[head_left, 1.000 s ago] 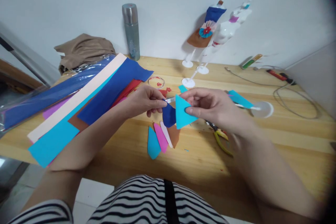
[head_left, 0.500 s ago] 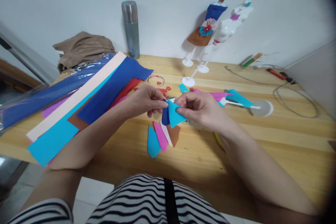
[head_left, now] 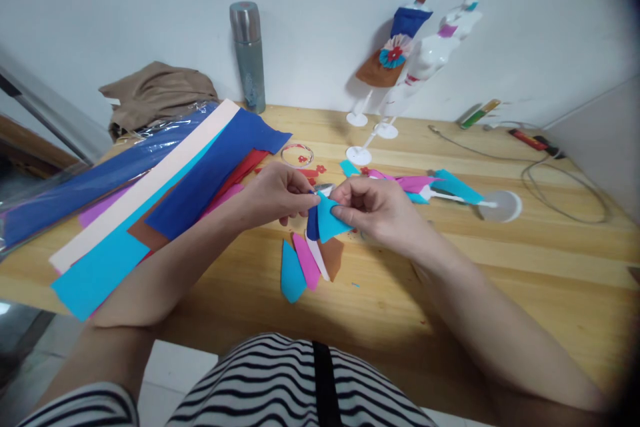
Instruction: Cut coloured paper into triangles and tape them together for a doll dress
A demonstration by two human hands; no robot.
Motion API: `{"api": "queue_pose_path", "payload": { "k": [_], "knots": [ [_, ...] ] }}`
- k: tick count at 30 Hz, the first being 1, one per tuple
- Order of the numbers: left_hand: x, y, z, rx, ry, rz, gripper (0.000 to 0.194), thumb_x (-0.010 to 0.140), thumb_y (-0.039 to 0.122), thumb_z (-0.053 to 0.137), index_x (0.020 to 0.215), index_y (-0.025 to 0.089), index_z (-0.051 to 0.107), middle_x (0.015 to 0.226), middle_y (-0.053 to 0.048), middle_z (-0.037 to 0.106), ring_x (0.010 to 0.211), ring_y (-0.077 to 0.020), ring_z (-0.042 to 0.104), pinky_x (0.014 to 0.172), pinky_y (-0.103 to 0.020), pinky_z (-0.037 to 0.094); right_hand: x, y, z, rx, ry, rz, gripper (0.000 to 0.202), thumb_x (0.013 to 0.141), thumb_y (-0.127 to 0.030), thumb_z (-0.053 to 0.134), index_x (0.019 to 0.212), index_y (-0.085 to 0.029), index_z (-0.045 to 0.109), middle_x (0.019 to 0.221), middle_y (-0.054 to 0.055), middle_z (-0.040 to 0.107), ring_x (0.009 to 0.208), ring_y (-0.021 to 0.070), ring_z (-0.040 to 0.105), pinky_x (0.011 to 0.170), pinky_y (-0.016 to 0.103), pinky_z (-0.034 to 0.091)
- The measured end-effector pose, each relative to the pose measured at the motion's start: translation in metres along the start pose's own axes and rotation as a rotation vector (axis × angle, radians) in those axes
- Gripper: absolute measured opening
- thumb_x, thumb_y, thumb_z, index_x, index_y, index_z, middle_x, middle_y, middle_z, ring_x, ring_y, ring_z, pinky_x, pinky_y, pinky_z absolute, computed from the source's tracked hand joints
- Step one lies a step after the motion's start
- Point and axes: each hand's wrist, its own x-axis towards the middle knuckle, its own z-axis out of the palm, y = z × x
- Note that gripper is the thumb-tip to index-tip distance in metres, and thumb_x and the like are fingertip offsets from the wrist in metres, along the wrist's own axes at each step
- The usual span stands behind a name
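Above the middle of the wooden table, my left hand [head_left: 283,195] pinches the top of a dark blue fabric piece [head_left: 313,223] with its thumb and forefinger. My right hand [head_left: 373,210] is closed on a light blue fabric piece [head_left: 331,221], which overlaps the dark blue one. The two pieces meet at their upper corners, near my left fingertips. Just below them lie a turquoise cut piece [head_left: 293,273], a pink piece [head_left: 306,260], a pale piece [head_left: 317,255] and a brown piece [head_left: 332,259], fanned out on the tabletop.
Long fabric strips [head_left: 195,187] cover the left side. Behind stand a thermos [head_left: 249,57] and small dressed mannequins [head_left: 405,47] on white stands. A mannequin with pink fabric [head_left: 407,183] lies right of my hands. A cable [head_left: 530,177] curls at far right.
The light blue piece has shifted slightly left and turned a little, with my right hand moving along with it. Both hands keep their pinch.
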Motion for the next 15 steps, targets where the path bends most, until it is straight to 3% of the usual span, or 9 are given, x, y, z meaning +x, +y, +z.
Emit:
{"api": "queue_pose_path", "payload": {
  "k": [9,15],
  "knots": [
    [-0.0015,0.0014,0.0050,0.057,0.052,-0.038,0.020,0.079,0.009,0.069,0.060,0.014,0.070,0.051,0.004,0.063,0.041,-0.0045,0.050,0.039,-0.013,0.038,-0.0030,-0.0050,0.0033,-0.064,0.043,0.030,0.033,0.078,-0.048,0.081,0.076,-0.022,0.061,0.069,0.000,0.057,0.062,0.0139,0.049,0.058,0.030,0.040],
    [0.0002,-0.0044,0.0028,-0.004,-0.024,0.020,0.017,0.079,0.016,0.073,0.062,0.014,0.071,0.056,0.002,0.066,0.045,-0.0056,0.053,0.041,-0.014,0.041,-0.0034,0.0030,0.0092,-0.174,0.176,-0.017,0.033,0.082,-0.046,0.078,0.068,-0.022,0.061,0.063,0.001,0.062,0.059,0.0141,0.050,0.056,0.030,0.039]
  ]
}}
